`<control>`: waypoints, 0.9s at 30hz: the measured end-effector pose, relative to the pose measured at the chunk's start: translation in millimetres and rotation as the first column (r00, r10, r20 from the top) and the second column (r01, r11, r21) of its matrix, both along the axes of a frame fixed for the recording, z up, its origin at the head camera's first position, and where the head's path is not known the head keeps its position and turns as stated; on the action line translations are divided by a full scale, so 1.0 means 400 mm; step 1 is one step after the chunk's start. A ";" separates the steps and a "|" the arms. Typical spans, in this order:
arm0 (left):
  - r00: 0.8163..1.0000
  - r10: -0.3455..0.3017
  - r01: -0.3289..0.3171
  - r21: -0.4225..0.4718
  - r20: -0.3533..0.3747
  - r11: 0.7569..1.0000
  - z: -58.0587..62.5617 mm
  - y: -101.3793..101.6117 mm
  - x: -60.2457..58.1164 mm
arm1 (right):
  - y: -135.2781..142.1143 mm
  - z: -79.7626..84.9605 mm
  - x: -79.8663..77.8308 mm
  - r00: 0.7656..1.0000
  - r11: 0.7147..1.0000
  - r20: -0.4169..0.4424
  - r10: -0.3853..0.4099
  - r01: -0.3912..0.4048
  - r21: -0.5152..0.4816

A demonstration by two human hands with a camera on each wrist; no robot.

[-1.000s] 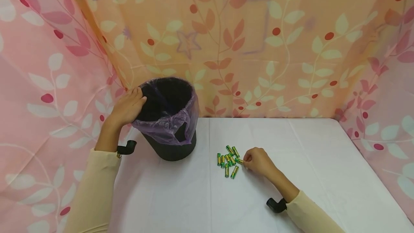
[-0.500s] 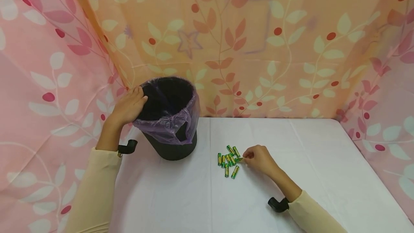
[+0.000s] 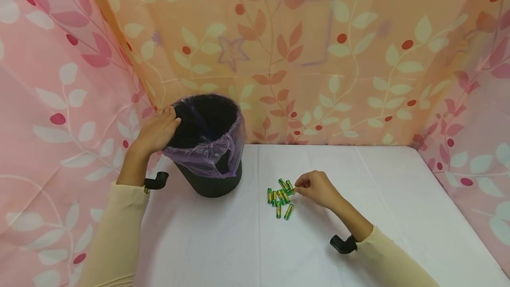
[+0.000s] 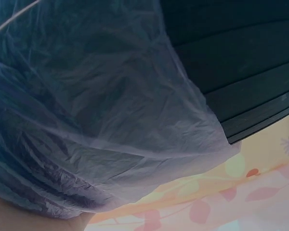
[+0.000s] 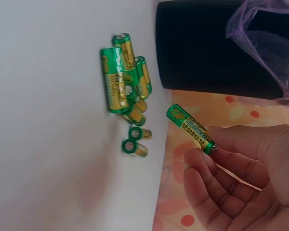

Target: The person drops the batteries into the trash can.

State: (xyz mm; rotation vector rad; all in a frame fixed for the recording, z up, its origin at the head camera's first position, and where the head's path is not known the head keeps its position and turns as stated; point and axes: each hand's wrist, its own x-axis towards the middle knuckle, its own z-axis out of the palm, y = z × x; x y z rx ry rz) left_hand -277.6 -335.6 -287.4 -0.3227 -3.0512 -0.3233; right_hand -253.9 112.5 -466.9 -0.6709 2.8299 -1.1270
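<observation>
My left hand (image 3: 157, 131) holds the left rim of a black trash bin (image 3: 215, 187) lined with a translucent purple bag (image 3: 199, 160); the thumb points over the rim. In the left wrist view the bag (image 4: 111, 101) covers much of the bin wall (image 4: 241, 72) and hides most of the hand. To the right, my right hand (image 3: 316, 188) pinches one green and gold battery (image 5: 190, 127) between thumb and fingers, just off the pile. Several more such batteries (image 3: 280, 196) lie in a loose cluster on the white table, left of that hand.
The white-covered table (image 3: 382, 198) extends right and forward of the batteries. Floral curtains hang around it: an orange one (image 3: 295, 56) behind, with pink sides (image 3: 79, 145). The bin stands at the table's back left.
My right hand has risen slightly and shifted a little left and away from me, with the pinched battery lifting from the pile. The left hand and bin have stayed in place.
</observation>
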 end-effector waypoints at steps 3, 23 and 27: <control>1.000 0.002 -0.002 -0.006 0.003 1.000 0.000 -0.003 0.001 | -0.008 0.015 0.002 1.000 1.000 -0.003 0.009 -0.009 -0.007; 1.000 -0.007 0.008 -0.021 0.004 1.000 0.002 0.000 0.004 | -0.050 0.160 -0.007 0.998 0.994 -0.022 0.055 -0.057 -0.095; 1.000 -0.001 0.001 -0.017 0.008 1.000 0.004 0.003 0.002 | -0.056 0.187 -0.014 0.997 0.994 -0.036 0.061 -0.064 -0.088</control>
